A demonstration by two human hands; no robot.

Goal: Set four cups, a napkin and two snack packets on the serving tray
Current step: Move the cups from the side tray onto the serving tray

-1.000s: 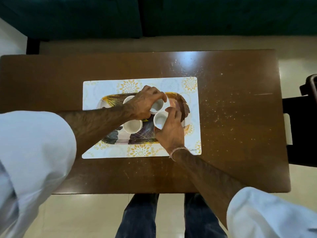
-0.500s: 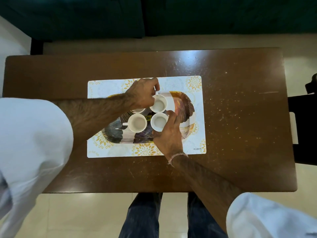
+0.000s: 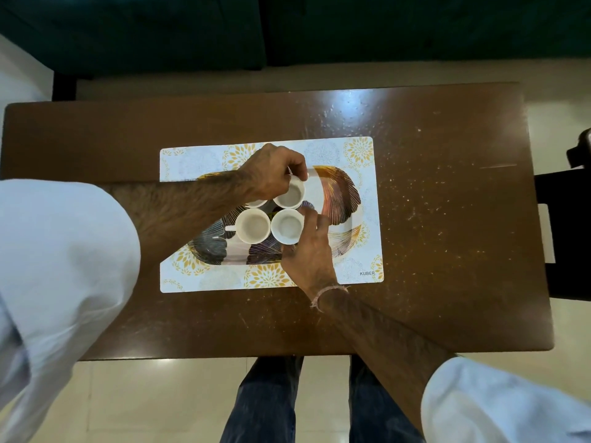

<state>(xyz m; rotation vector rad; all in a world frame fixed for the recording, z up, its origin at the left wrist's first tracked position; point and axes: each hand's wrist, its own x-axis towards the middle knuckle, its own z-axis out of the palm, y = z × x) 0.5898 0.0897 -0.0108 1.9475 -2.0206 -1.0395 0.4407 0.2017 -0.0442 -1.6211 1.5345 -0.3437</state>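
Observation:
A serving tray (image 3: 343, 199) with a feather pattern lies on a white placemat (image 3: 355, 155) with yellow flowers. White cups stand clustered on the tray. My left hand (image 3: 271, 177) grips the far right cup (image 3: 291, 196) by its rim or handle. My right hand (image 3: 310, 247) holds the near right cup (image 3: 287, 230) at its side. A third cup (image 3: 252, 228) stands free at the near left, handle pointing left. A fourth cup (image 3: 256, 204) peeks out from under my left hand. No napkin or snack packets are in view.
The placemat lies mid-way on a brown wooden table (image 3: 447, 219). A dark sofa (image 3: 319, 27) runs along the far side. A black chair (image 3: 566, 225) stands at the right edge. My legs (image 3: 319, 401) are at the near table edge.
Both hands have kept hold of the two right cups and shifted them slightly closer to the others. The view has moved a little.

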